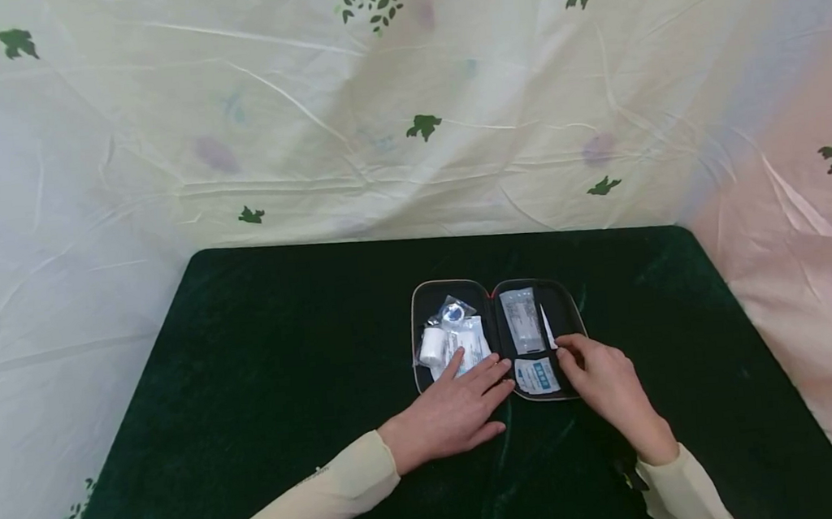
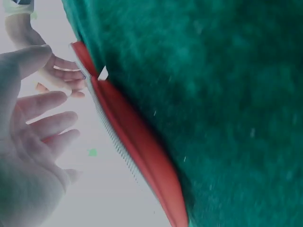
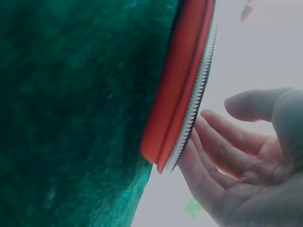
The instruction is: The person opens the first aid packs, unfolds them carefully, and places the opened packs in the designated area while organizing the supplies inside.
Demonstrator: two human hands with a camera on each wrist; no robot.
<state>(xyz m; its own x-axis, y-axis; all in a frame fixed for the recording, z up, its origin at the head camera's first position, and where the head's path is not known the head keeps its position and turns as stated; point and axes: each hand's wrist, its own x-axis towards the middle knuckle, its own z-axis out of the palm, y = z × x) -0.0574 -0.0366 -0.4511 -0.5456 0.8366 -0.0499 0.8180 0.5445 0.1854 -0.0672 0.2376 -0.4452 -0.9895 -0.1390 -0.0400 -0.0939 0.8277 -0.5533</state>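
A zip-up case (image 1: 497,343) lies spread flat, its inside black; both wrist views show a red shell (image 3: 177,90) with a pale zipper (image 3: 196,94). Its left half holds a white roll (image 1: 433,345), a bagged roll of tape (image 1: 453,312) and a printed packet (image 1: 469,337). In the right half are a clear packet (image 1: 522,320), blue-and-white sachets (image 1: 535,376) and a slim white pointed piece (image 1: 547,324). My left hand (image 1: 450,413) spreads over the left half's near edge. At the right edge, my right hand's (image 1: 608,375) fingertips are by the white piece; thumb and fingers stand apart.
The case lies on a dark green cloth-covered table (image 1: 304,325). Behind and at both sides hangs a pale curtain (image 1: 347,134) with green leaf shapes. Long cream sleeves (image 1: 345,481) cover both forearms.
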